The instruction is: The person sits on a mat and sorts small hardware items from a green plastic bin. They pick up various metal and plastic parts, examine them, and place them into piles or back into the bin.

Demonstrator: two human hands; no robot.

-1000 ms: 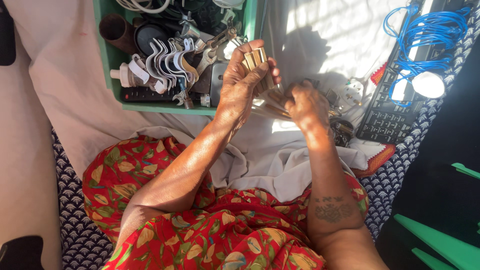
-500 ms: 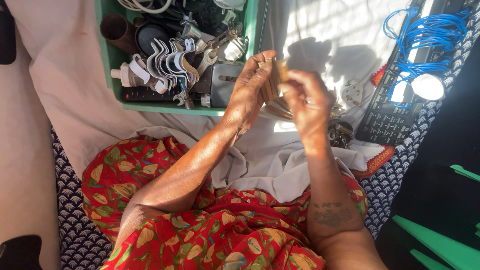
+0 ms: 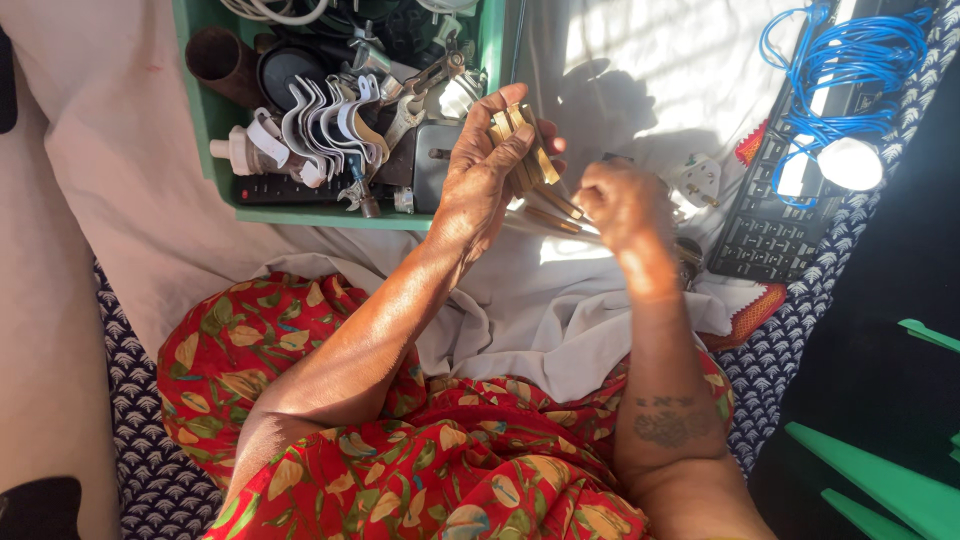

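**Brass pieces bunched in the left hand, right hand closed just beside**

Centre of the frame, slightly above the middle: the left hand (image 3: pixel 483 175) is raised, fingers curled and pressed together around a bundle of brass-coloured strips (image 3: pixel 522 135), the thumb clamping them from the front. Their tops poke out above the fingertips, sunlit. Just to the right and a touch lower, the right hand (image 3: pixel 622 205) is balled up, knuckles to the camera; whether it pinches anything, I cannot tell. More thin brass rods (image 3: pixel 555 212) lie on the white cloth (image 3: pixel 560 320) between the two hands. Upper left, the green tray (image 3: pixel 310 214) is crammed with metal clamps and fittings. Far right, a black keyboard (image 3: pixel 765 240) under a coil of blue cable (image 3: pixel 850 60).
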